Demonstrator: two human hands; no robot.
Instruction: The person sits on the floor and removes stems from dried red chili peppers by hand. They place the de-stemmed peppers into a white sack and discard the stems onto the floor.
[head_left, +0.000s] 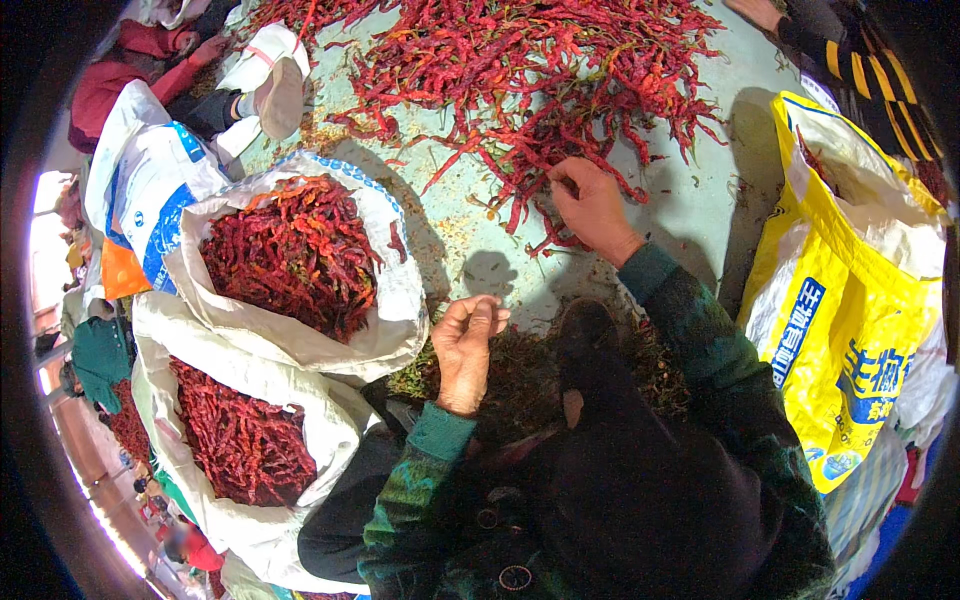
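Note:
My right hand (595, 208) reaches to the near edge of a large heap of wrinkled red chili peppers (517, 60). Its thumb and index finger are pinched together on a chili pepper among the loose ones; the exact grip is partly hidden by the fingers. Closer to my body, my left hand (466, 346) is raised with the thumb against its curled fingers, and nothing shows in it. To its left stands an open white woven sack (397, 330) filled with red chilies (292, 255). A second white sack (161, 337), nearer me, also holds chilies (236, 442).
A yellow woven sack (825, 262) bearing writing stands open on the right. Green stems and debris (517, 382) lie below my hands. Another person's shoe (280, 97) and red sleeve (172, 86) are at upper left; someone's hand (756, 13) shows at upper right.

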